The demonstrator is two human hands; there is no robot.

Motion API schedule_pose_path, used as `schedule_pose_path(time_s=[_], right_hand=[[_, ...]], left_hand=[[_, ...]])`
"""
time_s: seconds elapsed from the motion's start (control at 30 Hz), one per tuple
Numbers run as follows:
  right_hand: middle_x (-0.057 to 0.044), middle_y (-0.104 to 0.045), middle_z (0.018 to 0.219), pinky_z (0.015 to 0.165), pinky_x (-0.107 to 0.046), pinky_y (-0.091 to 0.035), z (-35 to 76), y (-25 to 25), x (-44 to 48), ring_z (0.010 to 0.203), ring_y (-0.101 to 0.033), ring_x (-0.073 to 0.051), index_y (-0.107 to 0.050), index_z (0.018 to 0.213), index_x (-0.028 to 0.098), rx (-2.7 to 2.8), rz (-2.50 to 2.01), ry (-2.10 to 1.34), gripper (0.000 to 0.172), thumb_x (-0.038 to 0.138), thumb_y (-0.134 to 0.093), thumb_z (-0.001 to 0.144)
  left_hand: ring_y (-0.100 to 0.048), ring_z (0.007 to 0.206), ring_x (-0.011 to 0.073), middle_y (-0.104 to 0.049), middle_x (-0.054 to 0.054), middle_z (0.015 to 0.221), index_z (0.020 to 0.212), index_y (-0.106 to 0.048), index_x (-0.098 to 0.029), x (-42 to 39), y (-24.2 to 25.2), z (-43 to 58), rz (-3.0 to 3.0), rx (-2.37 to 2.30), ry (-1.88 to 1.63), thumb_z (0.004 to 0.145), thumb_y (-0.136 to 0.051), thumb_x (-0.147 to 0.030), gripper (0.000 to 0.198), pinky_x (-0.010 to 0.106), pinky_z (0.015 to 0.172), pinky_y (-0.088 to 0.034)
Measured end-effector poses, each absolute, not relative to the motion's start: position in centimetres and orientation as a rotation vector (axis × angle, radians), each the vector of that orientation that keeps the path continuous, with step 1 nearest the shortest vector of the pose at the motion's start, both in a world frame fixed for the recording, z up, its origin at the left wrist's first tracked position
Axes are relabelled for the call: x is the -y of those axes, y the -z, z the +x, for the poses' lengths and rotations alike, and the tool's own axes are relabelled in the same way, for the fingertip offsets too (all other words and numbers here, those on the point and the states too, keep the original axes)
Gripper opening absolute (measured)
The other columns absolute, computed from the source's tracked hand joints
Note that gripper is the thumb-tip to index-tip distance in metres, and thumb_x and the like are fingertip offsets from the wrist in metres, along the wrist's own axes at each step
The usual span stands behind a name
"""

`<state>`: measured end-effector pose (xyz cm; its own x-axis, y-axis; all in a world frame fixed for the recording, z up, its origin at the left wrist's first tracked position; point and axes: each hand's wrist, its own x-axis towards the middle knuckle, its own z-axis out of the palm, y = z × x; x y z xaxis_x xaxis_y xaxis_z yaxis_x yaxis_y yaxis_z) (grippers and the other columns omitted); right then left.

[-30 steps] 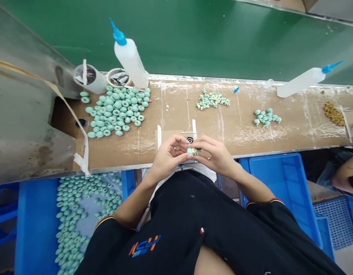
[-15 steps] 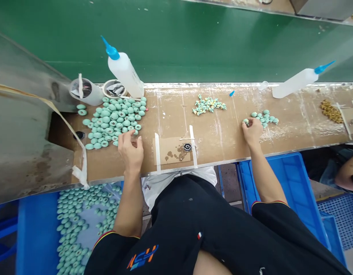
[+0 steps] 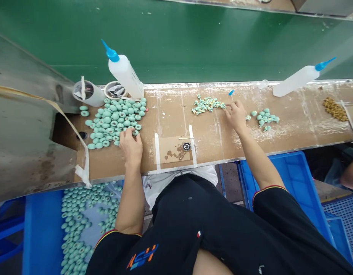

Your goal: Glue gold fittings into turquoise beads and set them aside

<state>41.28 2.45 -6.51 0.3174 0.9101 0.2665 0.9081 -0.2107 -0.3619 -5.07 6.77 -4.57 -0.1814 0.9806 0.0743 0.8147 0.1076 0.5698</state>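
Observation:
My left hand (image 3: 131,144) rests at the near right edge of a big heap of teal round caps (image 3: 113,118), its fingers curled together on one cap. My right hand (image 3: 236,114) lies farther right on the brown bench (image 3: 170,110), between a small heap of teal-and-yellow bits (image 3: 207,104) and a small cluster of teal pieces (image 3: 265,116). Its fingers stretch left toward the teal-and-yellow bits, and nothing shows in them.
Two blue-tipped squeeze bottles (image 3: 124,74) (image 3: 299,78) lean at the back by the green belt (image 3: 193,38). A taped card pad holds a small black ring (image 3: 187,146). Blue bins (image 3: 282,179) sit below; one holds teal caps (image 3: 84,217). Another person's arm (image 3: 350,173) shows at right.
My hands parted from a small teal piece held at the pad. The left went to the cap heap; the right went to the teal cluster, then left toward the teal-and-yellow bits.

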Motion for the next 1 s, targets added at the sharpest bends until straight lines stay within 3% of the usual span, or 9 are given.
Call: schedule_pose_path(time_s=[0.1,0.2,0.3,0.57,0.77,1.0], right_hand=[[-0.015,-0.068,0.112,0.100,-0.049,-0.052,40.1,6.6,-3.8,0.104,-0.064,-0.032,-0.070,0.103,0.021,1.587,-2.131,-0.083,0.018,0.020,-0.061,0.088],[-0.014,-0.069,0.105,0.098,-0.048,-0.051,39.9,6.6,-4.1,0.101,-0.063,-0.031,-0.069,0.092,0.021,1.520,-2.158,-0.132,0.007,0.021,-0.063,0.088],[-0.012,-0.069,0.097,0.097,-0.049,-0.051,40.2,6.6,-3.5,0.096,-0.062,-0.030,-0.068,0.085,0.022,1.439,-2.174,-0.131,0.005,0.025,-0.064,0.088],[-0.005,-0.059,0.080,0.089,-0.046,-0.053,40.6,6.3,0.4,0.075,-0.059,-0.024,-0.071,0.083,0.020,1.359,-2.183,-0.204,0.015,0.031,-0.064,0.089],[-0.008,-0.065,0.091,0.090,-0.045,-0.054,40.6,6.1,0.9,0.075,-0.061,-0.023,-0.072,0.091,0.020,1.385,-2.151,-0.171,0.012,0.028,-0.064,0.088],[-0.008,-0.068,0.091,0.083,-0.044,-0.058,40.5,5.9,0.2,0.072,-0.063,-0.022,-0.071,0.086,0.020,1.373,-2.112,-0.271,0.007,0.024,-0.068,0.081]], left_hand=[[-0.069,0.105,0.0311,-0.069,0.013,0.111,0.104,-0.068,-0.020,-6.7,4.8,-5.5,1.733,-1.995,-0.832,0.080,-0.065,-0.018,0.025,0.049,0.106,-0.055],[-0.068,0.081,0.0210,-0.068,0.007,0.097,0.096,-0.064,-0.020,-6.3,5.0,-5.8,1.542,-1.805,-0.998,0.075,-0.068,-0.021,0.022,0.039,0.086,-0.060],[-0.067,0.079,0.0157,-0.066,0.002,0.089,0.093,-0.060,-0.021,-5.4,4.8,-5.8,1.342,-1.628,-1.109,0.070,-0.072,-0.024,0.026,0.029,0.075,-0.058],[-0.068,0.077,0.0151,-0.068,0.003,0.092,0.101,-0.073,-0.018,-3.1,3.3,-4.8,1.290,-1.470,-1.096,0.068,-0.077,-0.038,0.038,0.029,0.075,-0.059],[-0.072,0.088,0.0191,-0.077,0.011,0.108,0.109,-0.079,-0.016,-2.5,2.8,-4.2,1.293,-1.422,-1.128,0.070,-0.077,-0.042,0.046,0.036,0.086,-0.062],[-0.072,0.074,0.0177,-0.076,0.007,0.092,0.105,-0.076,-0.016,-2.0,2.4,-3.9,1.266,-1.389,-1.095,0.070,-0.078,-0.045,0.045,0.033,0.073,-0.062]])
